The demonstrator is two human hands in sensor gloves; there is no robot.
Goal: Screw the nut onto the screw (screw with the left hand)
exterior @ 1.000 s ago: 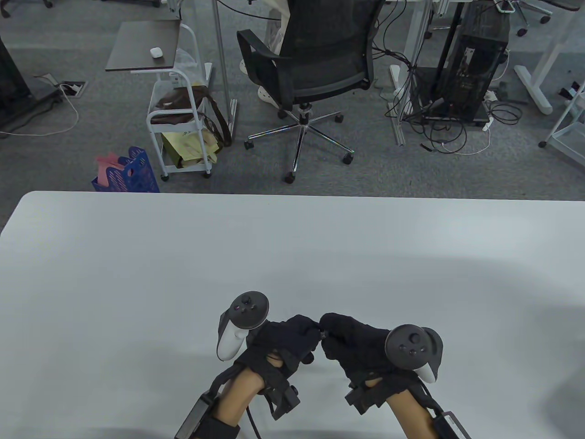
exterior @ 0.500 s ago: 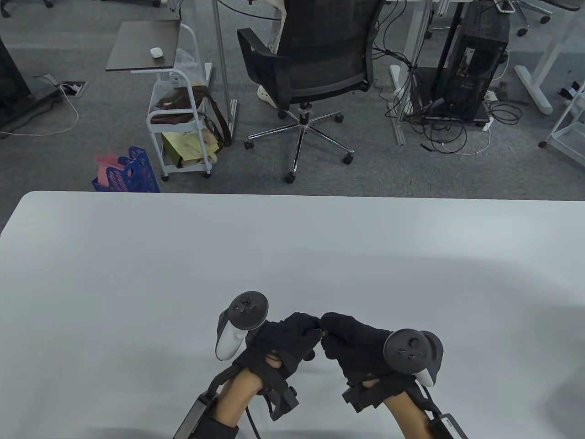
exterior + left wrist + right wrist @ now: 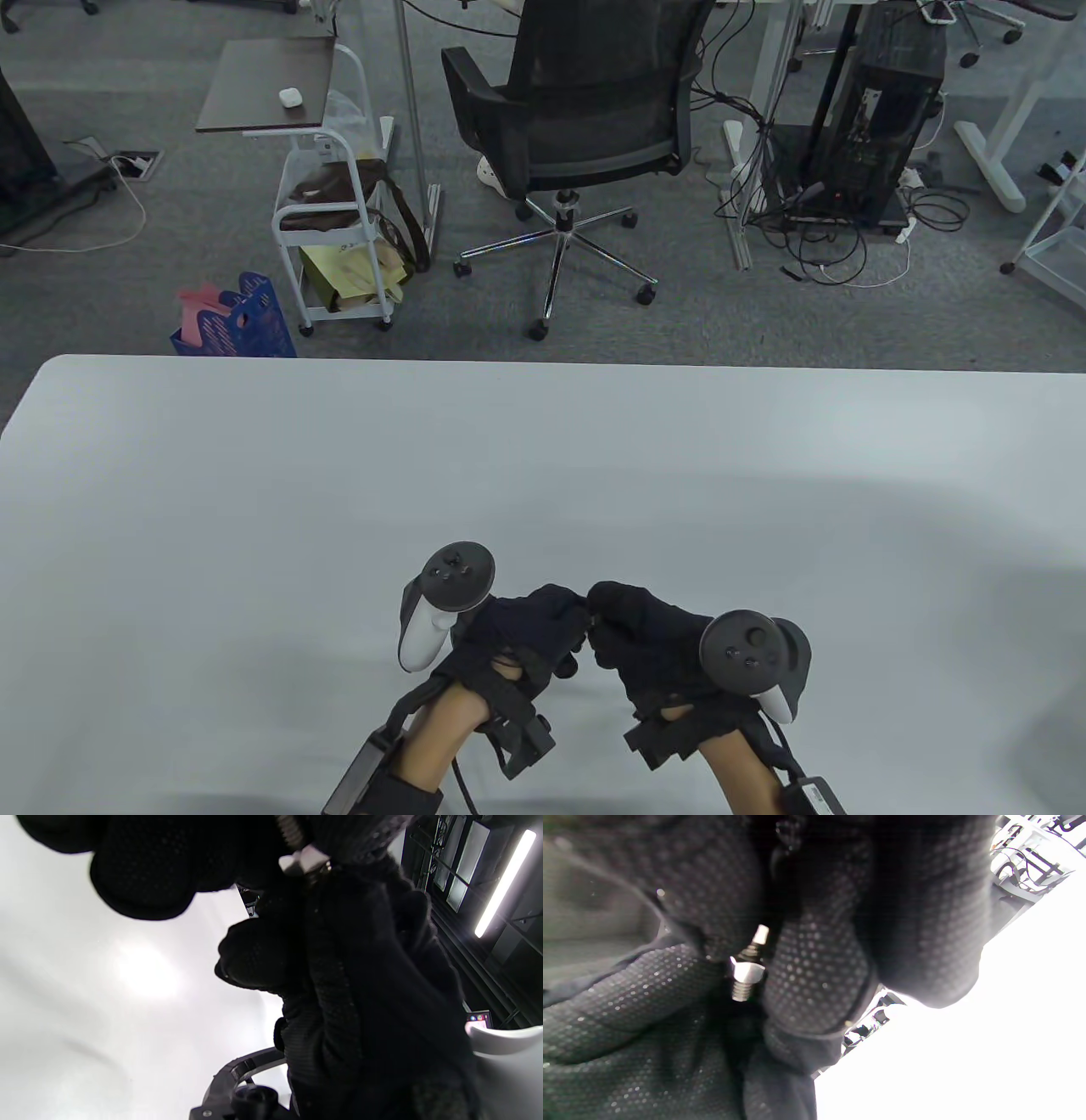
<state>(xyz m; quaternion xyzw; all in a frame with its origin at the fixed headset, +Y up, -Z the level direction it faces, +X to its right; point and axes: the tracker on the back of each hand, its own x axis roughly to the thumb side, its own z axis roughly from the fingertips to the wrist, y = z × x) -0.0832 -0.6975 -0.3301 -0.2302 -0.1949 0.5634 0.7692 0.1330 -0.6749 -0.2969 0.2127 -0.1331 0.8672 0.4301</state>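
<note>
Left hand (image 3: 526,632) and right hand (image 3: 649,637) meet fingertip to fingertip low over the tabletop (image 3: 254,475). Between their clenched fingers (image 3: 814,980) sits the screw (image 3: 741,989), nut (image 3: 748,971) threaded on; which hand grips which, cannot tell.

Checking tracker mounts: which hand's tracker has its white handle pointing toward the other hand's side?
Neither: the left hand's tracker handle sits on its outer left, the right hand's tracker handle on its outer right.
</note>
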